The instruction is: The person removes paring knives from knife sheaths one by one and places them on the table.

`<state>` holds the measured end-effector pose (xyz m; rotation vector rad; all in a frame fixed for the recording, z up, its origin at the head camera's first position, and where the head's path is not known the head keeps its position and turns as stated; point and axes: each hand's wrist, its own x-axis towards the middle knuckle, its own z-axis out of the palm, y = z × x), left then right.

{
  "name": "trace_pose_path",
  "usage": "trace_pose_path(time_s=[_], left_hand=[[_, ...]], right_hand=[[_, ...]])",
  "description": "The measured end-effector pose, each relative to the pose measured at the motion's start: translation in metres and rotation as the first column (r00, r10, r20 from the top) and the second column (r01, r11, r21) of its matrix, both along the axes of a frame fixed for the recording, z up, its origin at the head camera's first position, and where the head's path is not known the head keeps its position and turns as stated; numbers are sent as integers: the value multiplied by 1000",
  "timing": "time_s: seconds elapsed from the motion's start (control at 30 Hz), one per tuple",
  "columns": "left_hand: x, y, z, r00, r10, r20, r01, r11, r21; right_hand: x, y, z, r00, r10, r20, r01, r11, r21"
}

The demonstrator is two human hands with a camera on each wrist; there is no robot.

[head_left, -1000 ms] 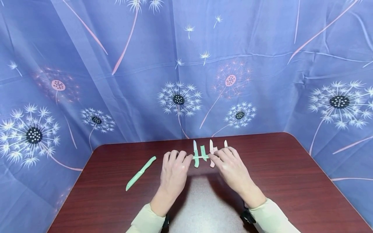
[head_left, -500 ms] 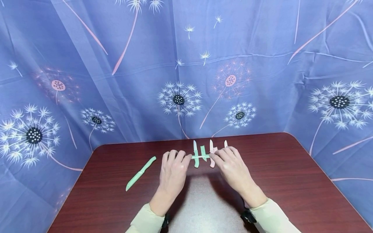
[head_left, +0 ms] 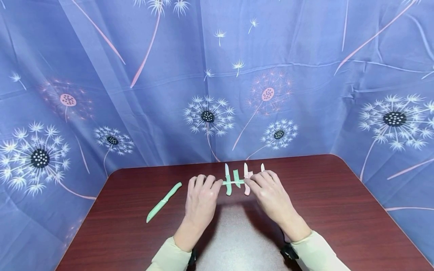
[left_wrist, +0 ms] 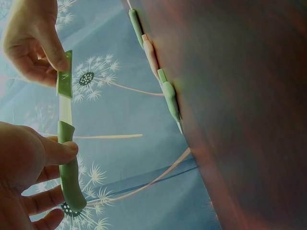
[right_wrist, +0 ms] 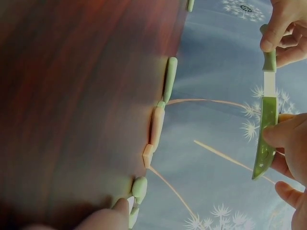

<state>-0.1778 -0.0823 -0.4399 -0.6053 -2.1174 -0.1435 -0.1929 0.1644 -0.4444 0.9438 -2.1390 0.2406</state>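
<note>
My left hand point(head_left: 201, 199) pinches the green handle point(left_wrist: 72, 187) of a small knife between thumb and fingers. On the other end, my right hand point(head_left: 272, 195) pinches the green sheath point(right_wrist: 269, 112). A short stretch of pale blade point(left_wrist: 65, 110) shows between handle and sheath; the rest sits inside the sheath. Both hands hold the knife level above the table. Beyond it lie an unsheathed green knife point(head_left: 228, 187), a green sheath point(head_left: 236, 176) and an unsheathed pink knife point(head_left: 246, 189). A pink sheath point(head_left: 250, 174) is partly hidden by my right hand.
A green knife in its sheath point(head_left: 162, 204) lies aslant on the dark red table point(head_left: 125, 233), left of my left hand. Another blade tip point(head_left: 262, 166) shows behind my right hand, which hides its handle. A blue dandelion-print cloth point(head_left: 162, 113) hangs around the table's back and sides.
My hands have drawn very slightly apart, the left one shifting a little left and the right one a little right. The knives on the table have stayed in place.
</note>
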Motion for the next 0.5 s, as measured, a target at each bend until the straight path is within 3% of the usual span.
trace_pose_path(time_s=[0.27,0.5], left_hand=[[-1,-1,-1,1000,3,-2,-3,1000,4],[-2,-4,0,1000,10,0,-10,1000,10]], right_hand=[[-2,1,-2,1000,18,-25,-19,1000,-17],[-2,4,1,1000,-7,11,7,1000,-4]])
